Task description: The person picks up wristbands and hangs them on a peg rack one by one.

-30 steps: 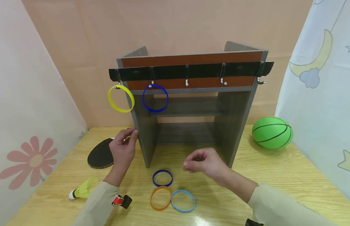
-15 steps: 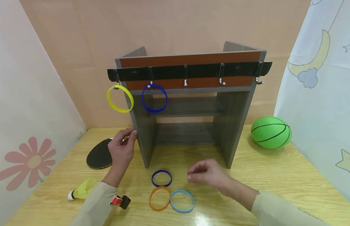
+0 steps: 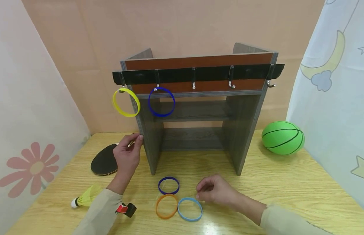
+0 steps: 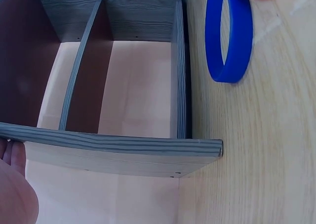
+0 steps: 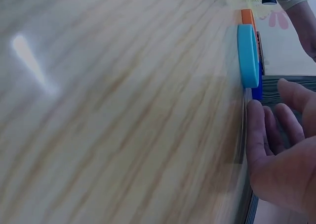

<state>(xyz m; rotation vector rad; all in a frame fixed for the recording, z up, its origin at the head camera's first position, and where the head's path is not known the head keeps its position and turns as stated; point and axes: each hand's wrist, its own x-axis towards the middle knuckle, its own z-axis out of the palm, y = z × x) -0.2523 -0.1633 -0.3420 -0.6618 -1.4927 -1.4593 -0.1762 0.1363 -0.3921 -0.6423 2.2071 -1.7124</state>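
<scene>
My left hand (image 3: 127, 151) holds the left side panel of a grey wooden shelf (image 3: 243, 130) at its front edge; the left wrist view shows its fingers against the panel's outer side. My right hand (image 3: 215, 189) is low over the table, its loosely bent fingers holding nothing, just right of a light-blue wristband (image 3: 190, 219). An orange wristband (image 3: 157, 209) and a dark-blue wristband (image 3: 169, 193) lie beside that one. From the shelf's hooks hang a yellow wristband (image 3: 137, 104) at far left and a blue wristband (image 3: 161, 115) on the second hook.
A black strip (image 3: 214, 73) across the shelf top bears several metal hooks; the three toward the right hold nothing. A black paddle (image 3: 104, 160) and a yellow shuttlecock (image 3: 87, 196) lie left. A green ball (image 3: 283, 137) sits right of the shelf.
My right hand has moved down from in front of the shelf toward the light-blue wristband. The left hand stays at the panel, and the wristbands have not moved.
</scene>
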